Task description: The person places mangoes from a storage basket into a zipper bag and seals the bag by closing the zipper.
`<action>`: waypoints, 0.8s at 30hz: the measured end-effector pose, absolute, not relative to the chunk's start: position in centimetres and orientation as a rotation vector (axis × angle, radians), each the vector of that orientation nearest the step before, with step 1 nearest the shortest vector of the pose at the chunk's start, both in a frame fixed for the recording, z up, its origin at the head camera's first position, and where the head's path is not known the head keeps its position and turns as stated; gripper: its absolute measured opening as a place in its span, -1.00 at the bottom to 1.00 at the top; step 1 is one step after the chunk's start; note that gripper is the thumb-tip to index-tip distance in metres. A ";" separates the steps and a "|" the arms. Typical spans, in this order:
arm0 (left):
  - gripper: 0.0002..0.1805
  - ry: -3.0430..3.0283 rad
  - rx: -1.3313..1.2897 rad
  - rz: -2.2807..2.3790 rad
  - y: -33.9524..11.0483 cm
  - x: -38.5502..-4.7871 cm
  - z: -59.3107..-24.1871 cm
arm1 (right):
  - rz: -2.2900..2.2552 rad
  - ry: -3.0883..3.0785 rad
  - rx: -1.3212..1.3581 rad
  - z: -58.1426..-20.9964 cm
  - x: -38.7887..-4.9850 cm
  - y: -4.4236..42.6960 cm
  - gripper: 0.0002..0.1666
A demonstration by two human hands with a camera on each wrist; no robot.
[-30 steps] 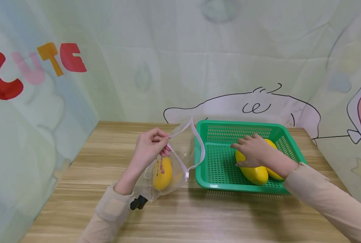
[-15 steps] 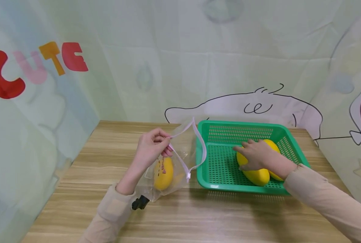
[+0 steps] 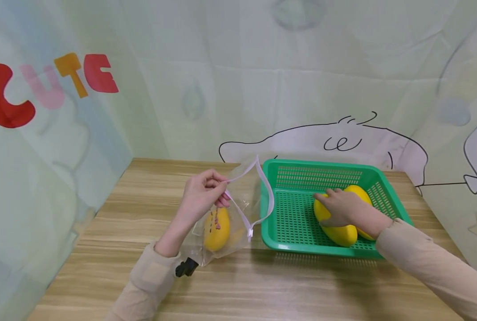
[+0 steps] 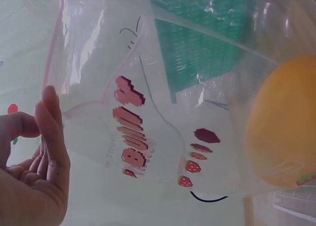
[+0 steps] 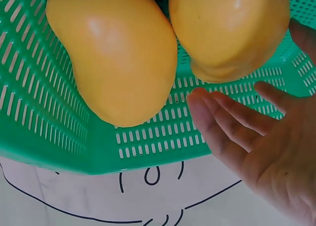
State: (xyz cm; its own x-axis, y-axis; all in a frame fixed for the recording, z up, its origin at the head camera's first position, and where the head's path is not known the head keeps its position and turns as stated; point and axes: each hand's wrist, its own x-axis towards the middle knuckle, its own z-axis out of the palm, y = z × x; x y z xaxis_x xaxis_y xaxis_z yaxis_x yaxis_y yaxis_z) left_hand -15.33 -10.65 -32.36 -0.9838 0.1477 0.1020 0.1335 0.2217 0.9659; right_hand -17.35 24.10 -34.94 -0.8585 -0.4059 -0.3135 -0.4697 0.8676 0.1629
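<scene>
Left hand (image 3: 204,191) pinched clear bag (image 3: 236,218); right hand (image 3: 340,207) was spread.
Latter extended over yellow fruit (image 3: 340,235) (one of two) in green basket (image 3: 302,249), near surface's (image 3: 262,290) far edge.

A makeshift tabletop booth is shown: a wood-grain table (image 3: 114,214) is backed and flanked by creased, cartoon-printed cloth (image 3: 238,98) with CUTE lettering (image 3: 68,66); whether home or studio cannot be told.
</scene>
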 end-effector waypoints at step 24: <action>-0.88 2.442 0.306 1.929 -10.5 -15.3 -32.3 | 0.252 2.635 -0.464 -35.6 -17.5 24.1 0.28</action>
